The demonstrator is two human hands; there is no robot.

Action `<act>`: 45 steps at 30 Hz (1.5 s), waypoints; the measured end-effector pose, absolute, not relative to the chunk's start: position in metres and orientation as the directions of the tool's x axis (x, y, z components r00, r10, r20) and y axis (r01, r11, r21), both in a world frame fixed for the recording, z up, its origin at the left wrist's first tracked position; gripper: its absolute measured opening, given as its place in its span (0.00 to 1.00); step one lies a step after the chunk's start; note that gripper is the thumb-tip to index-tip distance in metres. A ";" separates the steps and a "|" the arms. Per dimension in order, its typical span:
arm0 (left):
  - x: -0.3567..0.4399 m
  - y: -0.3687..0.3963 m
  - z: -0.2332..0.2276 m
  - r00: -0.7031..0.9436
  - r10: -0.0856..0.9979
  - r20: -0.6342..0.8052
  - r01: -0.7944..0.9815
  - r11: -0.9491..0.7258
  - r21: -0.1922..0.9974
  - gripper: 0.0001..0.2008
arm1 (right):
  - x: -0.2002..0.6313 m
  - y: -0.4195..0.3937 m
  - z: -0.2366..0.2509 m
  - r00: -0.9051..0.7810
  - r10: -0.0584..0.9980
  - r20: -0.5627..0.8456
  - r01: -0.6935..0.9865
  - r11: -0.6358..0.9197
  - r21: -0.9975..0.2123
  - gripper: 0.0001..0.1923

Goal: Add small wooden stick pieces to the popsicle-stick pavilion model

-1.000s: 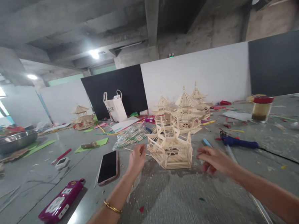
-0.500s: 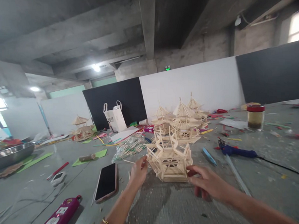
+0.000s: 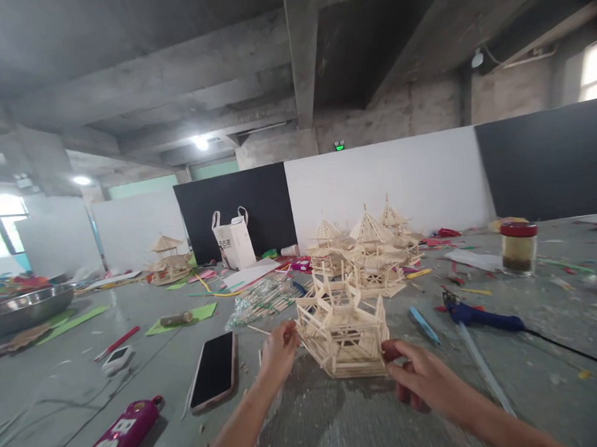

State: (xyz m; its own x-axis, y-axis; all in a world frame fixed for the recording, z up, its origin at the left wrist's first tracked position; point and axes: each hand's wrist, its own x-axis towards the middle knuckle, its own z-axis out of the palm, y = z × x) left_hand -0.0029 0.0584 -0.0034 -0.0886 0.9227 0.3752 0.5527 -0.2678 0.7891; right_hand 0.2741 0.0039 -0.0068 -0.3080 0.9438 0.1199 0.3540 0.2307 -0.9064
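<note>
Nearest, the right hand (image 3: 427, 380) grips the near right corner of the stick frame (image 3: 343, 329), thumb and fingers closed on its base. The left hand (image 3: 278, 351) pinches a thin stick (image 3: 259, 330) at the frame's left edge; the stick's long axis runs left and slightly away. The hexagonal frame sits upright on the table (image 3: 339, 421), open top upward. Beyond stand finished stick pavilions (image 3: 370, 250).

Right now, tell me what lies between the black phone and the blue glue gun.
In the head view, the left hand, the stick model and a light blue strip lie between the phone and the glue gun.
</note>
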 end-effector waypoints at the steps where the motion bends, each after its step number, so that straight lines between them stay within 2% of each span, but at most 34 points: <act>1: -0.003 0.058 -0.003 -0.089 0.922 0.378 0.552 -0.270 0.789 0.13 | 0.274 0.004 -0.007 -0.303 0.946 0.117 0.359 0.227 -0.905 0.18; 15: 0.000 0.055 -0.003 -0.086 0.923 0.376 0.545 -0.272 0.793 0.13 | 0.275 0.003 -0.009 -0.283 0.951 0.123 0.382 0.230 -0.895 0.18; 31: 0.000 0.055 -0.002 -0.070 0.917 0.392 0.628 -0.265 0.732 0.12 | 0.276 0.002 -0.009 -0.288 0.948 0.136 0.386 0.245 -0.889 0.18; 39: -0.018 0.052 0.025 -0.143 0.880 0.453 0.798 -0.168 0.579 0.13 | 0.288 0.014 -0.015 -0.212 0.960 0.183 0.431 0.260 -0.864 0.22; 42: -0.033 0.052 0.032 -0.161 0.869 0.468 0.878 -0.090 0.470 0.12 | 0.296 0.019 -0.018 -0.188 0.961 0.202 0.456 0.268 -0.849 0.24; 45: -0.038 0.050 0.027 -0.071 0.896 0.439 0.943 -0.083 0.323 0.09 | 0.303 0.023 -0.023 -0.172 0.953 0.249 0.521 0.303 -0.798 0.24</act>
